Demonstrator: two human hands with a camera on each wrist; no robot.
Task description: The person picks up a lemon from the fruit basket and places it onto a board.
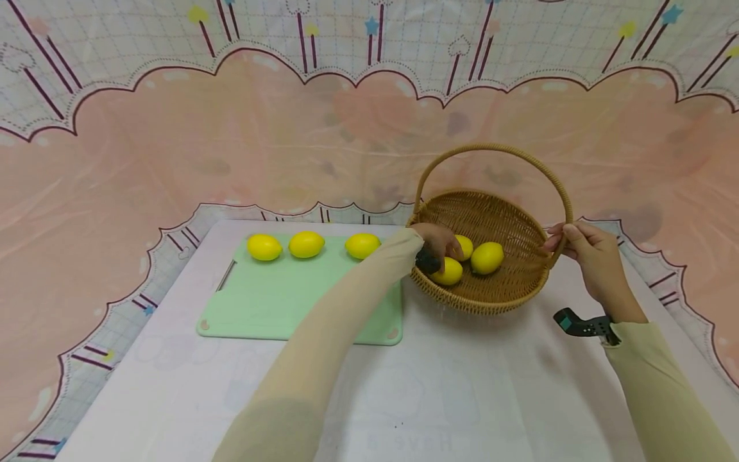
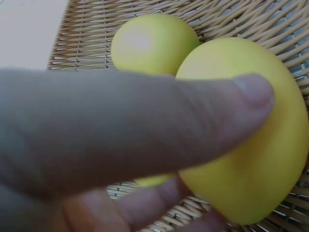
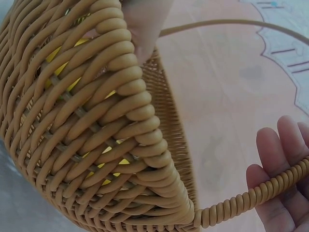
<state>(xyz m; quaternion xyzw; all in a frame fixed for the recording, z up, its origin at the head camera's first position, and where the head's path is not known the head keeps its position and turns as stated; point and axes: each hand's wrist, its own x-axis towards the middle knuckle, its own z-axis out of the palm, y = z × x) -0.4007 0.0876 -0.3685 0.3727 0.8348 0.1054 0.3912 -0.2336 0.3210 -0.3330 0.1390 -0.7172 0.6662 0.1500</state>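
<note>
A wicker basket [image 1: 491, 301] with a tall arched handle leans toward the viewer on the right of the table, lemons inside it. My left hand [image 1: 437, 239] reaches in over its left rim. In the left wrist view, the thumb lies across a lemon [image 2: 260, 159] and fingers curl below it. Another lemon [image 2: 149, 43] sits just beyond, and part of a third shows under the thumb. My right hand [image 1: 589, 253] grips the handle [image 1: 568, 218] near its right base; in the right wrist view several fingers [image 3: 275, 150] show behind the wrapped handle.
Left of the basket lies a green cutting board [image 1: 277, 301] with a lemon [image 1: 264, 247], a second lemon [image 1: 306, 244] and a third lemon [image 1: 362, 246] along its far edge. My left sleeve [image 1: 340, 321] crosses over the board. A patterned cloth [image 1: 288, 154] hangs behind the white table [image 1: 462, 398].
</note>
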